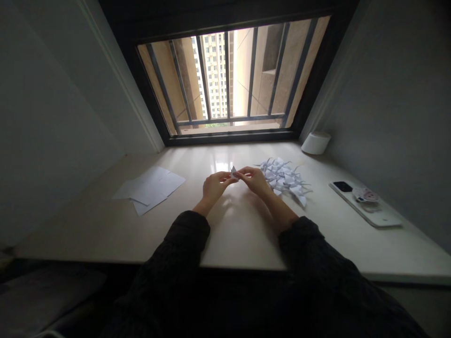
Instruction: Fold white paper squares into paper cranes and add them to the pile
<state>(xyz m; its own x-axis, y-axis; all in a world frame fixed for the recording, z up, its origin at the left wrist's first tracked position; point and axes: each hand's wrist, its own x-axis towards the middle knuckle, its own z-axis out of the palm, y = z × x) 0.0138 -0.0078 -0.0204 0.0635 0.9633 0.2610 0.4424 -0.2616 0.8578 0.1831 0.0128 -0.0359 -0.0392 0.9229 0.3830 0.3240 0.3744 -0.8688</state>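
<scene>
Between my two hands, just above the white tabletop (243,234), is a small folded piece of paper (233,171) with a pointed tip sticking up. My left hand (215,185) pinches it from the left, thumb and fingers closed. From the right, my right hand (254,179) pinches the same paper, its fingertips meeting those of the left. Most of the folded paper is hidden behind the fingers. Right beside my right hand lies a heap of white folded paper cranes (282,176). Off to the left, several flat white paper sheets (151,188) overlap on the tabletop.
A white phone (369,211) with a cartoon-like grip on its back lies at the right. Behind it, a white cylindrical object (316,142) stands in the corner by the wall. A dark-framed window (232,137) with bars closes off the far side.
</scene>
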